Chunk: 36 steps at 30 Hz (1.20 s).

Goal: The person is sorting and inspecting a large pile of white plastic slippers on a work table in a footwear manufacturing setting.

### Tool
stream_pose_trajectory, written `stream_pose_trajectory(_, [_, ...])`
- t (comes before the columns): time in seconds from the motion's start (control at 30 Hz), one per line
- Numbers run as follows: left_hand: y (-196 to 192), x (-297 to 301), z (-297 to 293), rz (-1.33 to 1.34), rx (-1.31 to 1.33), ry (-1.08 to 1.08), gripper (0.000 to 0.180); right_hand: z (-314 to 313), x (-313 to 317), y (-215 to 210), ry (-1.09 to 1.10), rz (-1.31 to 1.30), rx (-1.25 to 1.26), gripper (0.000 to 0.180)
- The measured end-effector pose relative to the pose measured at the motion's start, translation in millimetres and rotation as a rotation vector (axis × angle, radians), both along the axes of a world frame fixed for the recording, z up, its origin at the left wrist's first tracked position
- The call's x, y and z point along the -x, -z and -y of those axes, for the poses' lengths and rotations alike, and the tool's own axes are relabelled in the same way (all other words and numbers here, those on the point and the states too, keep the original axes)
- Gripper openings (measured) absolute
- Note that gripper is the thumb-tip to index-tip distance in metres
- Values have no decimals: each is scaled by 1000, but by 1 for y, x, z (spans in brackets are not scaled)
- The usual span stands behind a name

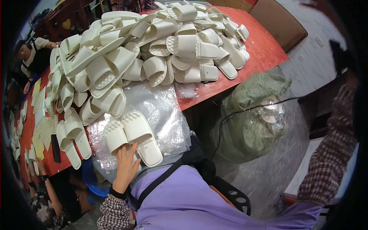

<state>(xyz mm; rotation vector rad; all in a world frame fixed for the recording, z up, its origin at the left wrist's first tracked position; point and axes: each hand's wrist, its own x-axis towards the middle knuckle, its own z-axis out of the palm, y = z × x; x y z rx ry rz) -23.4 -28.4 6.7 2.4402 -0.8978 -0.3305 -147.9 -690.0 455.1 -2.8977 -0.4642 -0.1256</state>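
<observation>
My left hand [126, 165] rests on the heel of the nearer cream slipper [115, 134], with its fingers stretched out and apart. Right beside it lies the matching slipper [142, 134], its toe pointing away from me. Both lie on a stack of clear plastic bags [168, 107] at the table's near edge. My right arm reaches far out to the right in a checked sleeve [326, 165]. At the dark rim of the picture, my right hand [350, 81] is too dim for its fingers to be made out, next to a dark object.
A large heap of cream slippers [184, 46] covers much of the red table [268, 57]. Another pair [74, 136] sits to the left. A stuffed green sack [245, 134] stands on the floor at right, a black cable [253, 108] across it. Two people work at left.
</observation>
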Motion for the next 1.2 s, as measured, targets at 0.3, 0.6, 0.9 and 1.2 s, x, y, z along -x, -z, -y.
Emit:
stream_pose_trajectory(0.3, [17, -7, 12, 77, -84, -152, 59, -93, 86, 167, 35, 29, -9, 27])
stream_pose_trajectory(0.6, [30, 4, 13, 183, -95, -305, 45, -346, -118, 244, -367, -251, 24, 31])
stream_pose_trajectory(0.9, [14, 10, 15, 197, 151, -433, 36, -378, -179, 392, -210, -448, -493, 30])
stream_pose_trajectory(1.2, [-18, -19, -72, 285, 333, -617, 27, -386, -193, 449, -156, -526, -571, 29])
